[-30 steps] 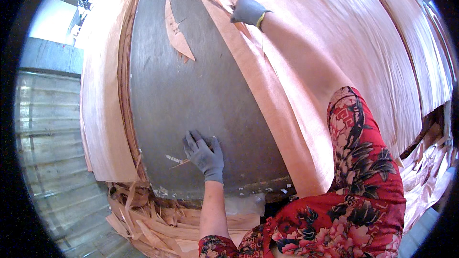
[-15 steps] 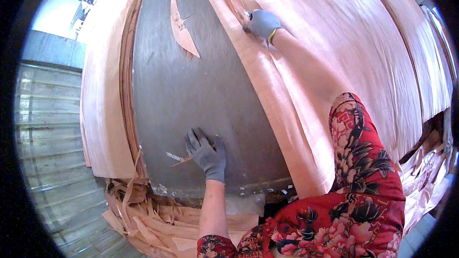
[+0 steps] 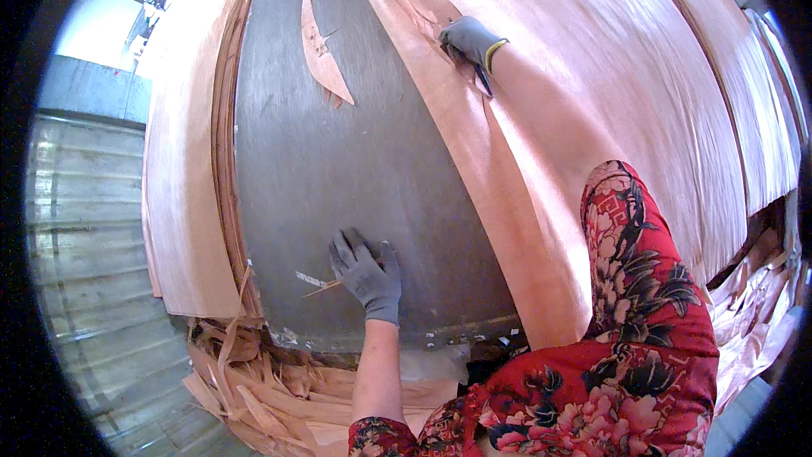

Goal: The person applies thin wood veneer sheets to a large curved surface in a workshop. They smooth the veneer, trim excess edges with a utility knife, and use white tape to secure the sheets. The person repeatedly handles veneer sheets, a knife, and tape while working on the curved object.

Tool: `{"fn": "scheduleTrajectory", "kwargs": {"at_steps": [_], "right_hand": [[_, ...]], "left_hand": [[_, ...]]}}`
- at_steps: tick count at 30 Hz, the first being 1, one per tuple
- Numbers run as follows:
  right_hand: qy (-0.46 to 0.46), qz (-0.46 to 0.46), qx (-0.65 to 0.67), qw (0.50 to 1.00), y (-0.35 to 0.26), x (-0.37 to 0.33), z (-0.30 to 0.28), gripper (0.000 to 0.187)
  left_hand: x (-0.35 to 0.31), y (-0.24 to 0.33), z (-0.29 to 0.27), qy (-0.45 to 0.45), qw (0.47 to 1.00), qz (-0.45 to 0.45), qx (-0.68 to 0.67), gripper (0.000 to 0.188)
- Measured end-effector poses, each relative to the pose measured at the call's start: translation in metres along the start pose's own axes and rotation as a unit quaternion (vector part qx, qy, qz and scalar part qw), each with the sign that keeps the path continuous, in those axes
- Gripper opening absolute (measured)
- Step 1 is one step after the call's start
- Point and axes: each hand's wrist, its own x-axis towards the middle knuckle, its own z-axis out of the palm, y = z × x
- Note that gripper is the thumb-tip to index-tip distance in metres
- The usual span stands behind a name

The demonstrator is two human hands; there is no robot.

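My left hand (image 3: 366,275), in a grey glove, lies on the dark grey board (image 3: 338,178) with its fingers stretched out. A thin wood sliver (image 3: 321,289) and a small pale strip (image 3: 309,278) stick out beside it. Farther off, my gloved right hand (image 3: 470,41) is closed over the torn edge of a pinkish wood veneer sheet (image 3: 541,118). A dark, narrow, pointed tool, which looks like a knife (image 3: 483,81), juts from under that fist toward me. Most of the tool is hidden by the hand. Creased, split veneer (image 3: 410,0) lies just beyond the fingers.
A curved veneer offcut (image 3: 321,55) rests on the far part of the board. Stacked veneer sheets (image 3: 190,169) stand along the left. Torn scraps (image 3: 271,389) pile up below the near edge. My knee (image 3: 613,203), in red flowered cloth, is on the right-hand sheets.
My right hand has shifted slightly to the right and turned, and more of the dark tool shows under it. The left hand stays almost in place.
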Motion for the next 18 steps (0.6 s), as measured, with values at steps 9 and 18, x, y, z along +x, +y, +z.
{"fn": "scheduleTrajectory", "kwargs": {"at_steps": [9,18], "right_hand": [[-0.048,0.133,0.249,0.958,-0.010,-0.034,-0.012,0.033],[-0.054,0.052,0.212,0.974,-0.025,-0.028,0.008,0.043]], "left_hand": [[0.006,-0.003,0.002,0.020,1.000,0.014,-0.004,0.063],[0.004,-0.004,0.000,0.017,1.000,0.008,-0.011,0.063]]}}
